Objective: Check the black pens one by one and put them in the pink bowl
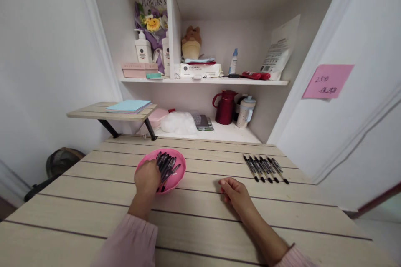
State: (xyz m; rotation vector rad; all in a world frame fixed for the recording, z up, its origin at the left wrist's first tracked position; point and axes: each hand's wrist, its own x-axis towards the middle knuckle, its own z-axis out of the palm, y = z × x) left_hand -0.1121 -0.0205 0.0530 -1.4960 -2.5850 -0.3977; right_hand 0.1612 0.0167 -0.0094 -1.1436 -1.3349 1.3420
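Observation:
A pink plate with a scalloped rim (180, 177) stands on the table and holds a pile of black pens (166, 163). My left hand (148, 177) reaches over the plate's left side, curled in against the pens. Its fingertips are hidden, so what they hold does not show. To the right of the plate, my right hand (234, 192) rests on the tabletop with thumb and forefinger together and the other fingers curled. I see nothing in it. Beyond it, on the right, several black pens (265, 169) lie side by side in a row.
At the back left a small raised shelf (94, 110) carries blue paper (129, 106). A red jug (224, 108) and a pale cup (246, 112) stand in the cabinet behind the table. A pink note (328, 81) is stuck on the right wall.

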